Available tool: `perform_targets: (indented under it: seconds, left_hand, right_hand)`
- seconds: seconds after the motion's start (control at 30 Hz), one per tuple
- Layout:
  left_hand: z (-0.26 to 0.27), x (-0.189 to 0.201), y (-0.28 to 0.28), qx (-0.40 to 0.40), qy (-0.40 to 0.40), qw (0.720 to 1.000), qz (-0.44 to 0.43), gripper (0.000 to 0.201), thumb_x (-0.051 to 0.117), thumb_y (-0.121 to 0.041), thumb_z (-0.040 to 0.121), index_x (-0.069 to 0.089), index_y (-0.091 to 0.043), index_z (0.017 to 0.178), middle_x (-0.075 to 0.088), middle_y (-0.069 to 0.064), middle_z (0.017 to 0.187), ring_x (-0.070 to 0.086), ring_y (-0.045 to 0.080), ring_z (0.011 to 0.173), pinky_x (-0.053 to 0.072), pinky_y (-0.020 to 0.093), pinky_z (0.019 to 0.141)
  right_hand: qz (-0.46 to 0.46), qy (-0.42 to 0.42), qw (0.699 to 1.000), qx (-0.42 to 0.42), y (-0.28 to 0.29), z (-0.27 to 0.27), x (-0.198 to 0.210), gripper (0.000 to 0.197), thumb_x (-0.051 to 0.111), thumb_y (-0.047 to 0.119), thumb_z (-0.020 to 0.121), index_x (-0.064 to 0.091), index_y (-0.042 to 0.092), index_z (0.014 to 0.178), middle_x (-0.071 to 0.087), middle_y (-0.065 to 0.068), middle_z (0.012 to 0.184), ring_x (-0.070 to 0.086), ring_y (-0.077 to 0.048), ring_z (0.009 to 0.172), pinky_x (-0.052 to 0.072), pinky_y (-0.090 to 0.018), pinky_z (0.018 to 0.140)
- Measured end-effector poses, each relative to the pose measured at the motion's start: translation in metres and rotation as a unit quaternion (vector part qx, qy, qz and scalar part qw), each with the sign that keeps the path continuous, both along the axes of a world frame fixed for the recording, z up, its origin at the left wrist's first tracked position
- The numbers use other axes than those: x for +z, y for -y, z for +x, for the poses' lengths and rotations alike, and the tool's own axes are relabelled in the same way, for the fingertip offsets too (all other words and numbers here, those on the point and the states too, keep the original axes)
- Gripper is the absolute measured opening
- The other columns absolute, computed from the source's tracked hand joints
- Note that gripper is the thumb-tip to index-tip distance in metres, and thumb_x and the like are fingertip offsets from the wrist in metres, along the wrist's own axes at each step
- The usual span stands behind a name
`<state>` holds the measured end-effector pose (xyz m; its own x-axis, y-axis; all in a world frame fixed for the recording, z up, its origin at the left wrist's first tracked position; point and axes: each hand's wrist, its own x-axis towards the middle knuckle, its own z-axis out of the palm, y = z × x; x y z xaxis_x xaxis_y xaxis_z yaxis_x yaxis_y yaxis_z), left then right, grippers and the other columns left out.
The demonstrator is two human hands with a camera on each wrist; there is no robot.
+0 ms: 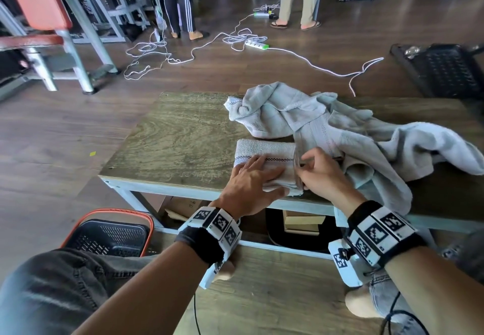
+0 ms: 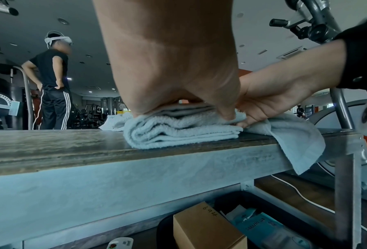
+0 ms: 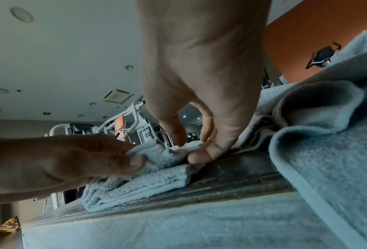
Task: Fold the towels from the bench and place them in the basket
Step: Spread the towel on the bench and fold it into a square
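Pressing down with straight fingers, the left hand [image 1: 250, 186] lies flat on a folded towel [image 1: 264, 151] at the near edge of the wooden bench [image 1: 180, 138], while the right hand [image 1: 320, 174] pinches the towel's right end between thumb and fingertips. The head view alone shows the loose towels [image 1: 327, 125] heaped on the bench to the right, touching the folded one, and the black basket [image 1: 110, 237] with an orange rim on the floor at the near left, well apart from the bench. The left wrist view shows what the head view hides: the folded towel's stacked layers [image 2: 178, 133] seen edge-on, the left thumb pressing their right corner, a loose towel corner [image 2: 300, 143] hanging over the bench edge, and a cardboard box [image 2: 206, 229] underneath. The right wrist view brings the pinch close, with the right fingertips [image 3: 201, 153] on the towel's bunched end and the left thumb [image 3: 133, 161] just beside them.
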<state>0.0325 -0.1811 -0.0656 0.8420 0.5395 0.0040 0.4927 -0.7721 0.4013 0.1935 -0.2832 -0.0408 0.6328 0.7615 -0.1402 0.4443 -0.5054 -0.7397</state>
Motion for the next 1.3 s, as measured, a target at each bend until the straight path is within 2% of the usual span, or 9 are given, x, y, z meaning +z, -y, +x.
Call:
perform_targets:
  seconds: [0.2, 0.43, 0.57, 0.7, 0.8, 1.0, 1.17, 1.23, 1.3]
  left_hand:
    - [0.004, 0.006, 0.003, 0.003, -0.023, 1.000, -0.018, 0.055, 0.054, -0.066, 0.087, 0.045, -0.050, 0.139, 0.014, 0.005, 0.164, 0.005, 0.020, 0.151, 0.007, 0.048, 0.121]
    - [0.010, 0.015, 0.010, 0.038, 0.020, 0.996, -0.083, 0.033, 0.046, -0.057, 0.096, 0.054, -0.056, 0.128, 0.026, 0.005, 0.161, 0.010, 0.023, 0.151, 0.006, 0.045, 0.120]
    - [0.014, 0.015, 0.014, 0.052, 0.120, 0.988, -0.078, 0.034, 0.044, -0.061, 0.093, 0.063, -0.052, 0.120, 0.054, 0.005, 0.143, 0.032, 0.021, 0.143, 0.019, 0.047, 0.118]
    - [0.012, 0.002, 0.014, 0.013, 0.014, 0.998, -0.061, 0.035, 0.041, -0.059, 0.097, 0.044, -0.065, 0.131, 0.018, 0.001, 0.163, 0.001, 0.023, 0.152, -0.003, 0.054, 0.120]
    - [0.010, -0.003, 0.016, 0.005, -0.009, 0.999, -0.054, 0.037, 0.041, -0.058, 0.097, 0.049, -0.056, 0.134, 0.008, -0.005, 0.165, -0.007, 0.018, 0.152, -0.012, 0.050, 0.120]
    - [0.010, 0.001, 0.015, -0.003, -0.041, 0.997, -0.060, 0.054, 0.047, -0.059, 0.093, 0.042, -0.044, 0.144, 0.004, -0.007, 0.165, -0.011, 0.015, 0.151, -0.012, 0.051, 0.120]
    - [0.012, 0.008, 0.003, -0.011, -0.019, 0.996, -0.090, 0.043, 0.045, -0.054, 0.086, 0.059, -0.051, 0.126, 0.035, -0.005, 0.157, 0.011, 0.018, 0.151, 0.005, 0.053, 0.120]
    - [0.013, 0.006, -0.001, -0.014, 0.028, 0.996, -0.081, 0.051, 0.035, -0.058, 0.078, 0.071, -0.043, 0.110, 0.060, -0.010, 0.135, 0.033, 0.014, 0.143, 0.023, 0.049, 0.116]
    - [0.012, 0.006, -0.003, 0.024, 0.098, 0.990, -0.103, 0.043, 0.047, -0.051, 0.080, 0.074, -0.035, 0.109, 0.065, -0.009, 0.128, 0.046, 0.010, 0.134, 0.034, 0.042, 0.114]
  right_hand:
    - [-0.034, 0.048, 0.997, 0.045, 0.000, 0.006, -0.003, 0.011, 0.068, 0.018, 0.083, 0.073, 0.027, 0.078, 0.071, 0.011, 0.080, 0.066, -0.011, 0.083, 0.050, -0.026, 0.071]
    - [-0.031, 0.051, 0.996, 0.065, 0.003, 0.007, -0.003, 0.008, 0.071, 0.023, 0.085, 0.078, 0.026, 0.086, 0.074, 0.010, 0.084, 0.067, -0.009, 0.083, 0.057, -0.032, 0.079]
    - [-0.032, 0.043, 0.996, 0.069, 0.002, 0.008, -0.005, 0.007, 0.071, 0.023, 0.083, 0.078, 0.024, 0.084, 0.075, 0.008, 0.080, 0.068, -0.010, 0.081, 0.058, -0.036, 0.079]
    - [-0.045, 0.047, 0.996, 0.065, -0.001, 0.006, -0.002, 0.018, 0.059, 0.011, 0.084, 0.075, 0.017, 0.082, 0.072, -0.001, 0.078, 0.067, -0.020, 0.081, 0.056, -0.037, 0.076]
    - [-0.029, 0.014, 0.998, 0.052, -0.003, 0.006, -0.002, 0.028, 0.047, 0.005, 0.085, 0.074, 0.009, 0.080, 0.072, -0.005, 0.077, 0.068, -0.022, 0.077, 0.056, -0.039, 0.076]
    - [-0.052, 0.041, 0.996, 0.065, -0.005, 0.000, -0.001, 0.036, 0.055, 0.036, 0.098, 0.067, 0.007, 0.082, 0.066, -0.002, 0.070, 0.059, -0.013, 0.064, 0.036, -0.026, 0.052]
    - [-0.051, 0.039, 0.996, 0.063, -0.006, 0.003, -0.003, 0.028, 0.063, 0.032, 0.095, 0.065, 0.013, 0.074, 0.067, 0.000, 0.070, 0.061, -0.016, 0.067, 0.035, -0.027, 0.051]
    - [-0.049, 0.041, 0.996, 0.062, -0.006, 0.001, -0.002, 0.032, 0.064, 0.036, 0.094, 0.066, 0.009, 0.075, 0.070, -0.002, 0.071, 0.062, -0.018, 0.068, 0.036, -0.027, 0.051]
    - [-0.052, 0.046, 0.996, 0.060, -0.005, -0.001, 0.000, 0.034, 0.065, 0.037, 0.093, 0.066, 0.007, 0.077, 0.070, -0.002, 0.071, 0.060, -0.015, 0.065, 0.036, -0.025, 0.050]
